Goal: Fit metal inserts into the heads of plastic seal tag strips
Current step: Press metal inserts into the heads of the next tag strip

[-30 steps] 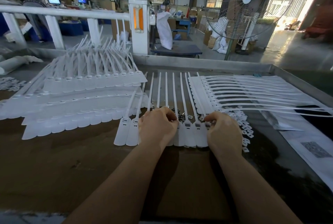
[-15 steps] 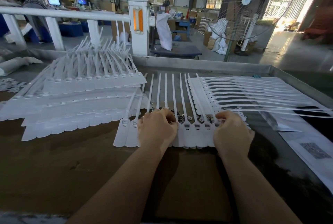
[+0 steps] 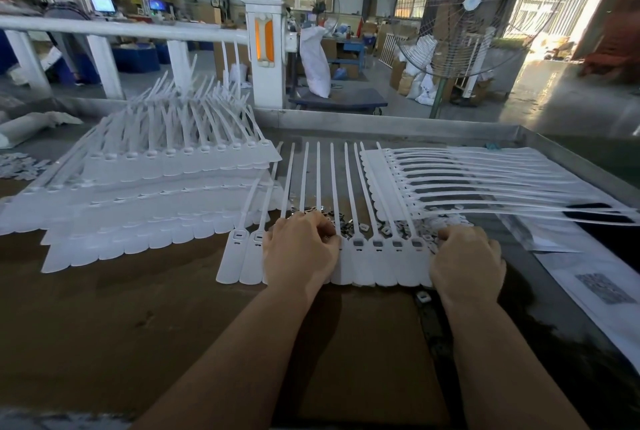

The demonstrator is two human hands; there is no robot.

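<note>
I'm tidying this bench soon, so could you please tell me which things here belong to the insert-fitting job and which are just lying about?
In use:
- strip row
- inserts
- left hand
- right hand

Lying about:
- left stacks
- right stack
- fan
- printed sheet
- stray clip

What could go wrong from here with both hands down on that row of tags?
Loose inserts lie under the strips just beyond the left hand; a nudge could scatter them. One insert already sits apart near the right hand and may get lost against the dark surface. The tag row lies loose, so pressing could shift the heads out of line.
</note>
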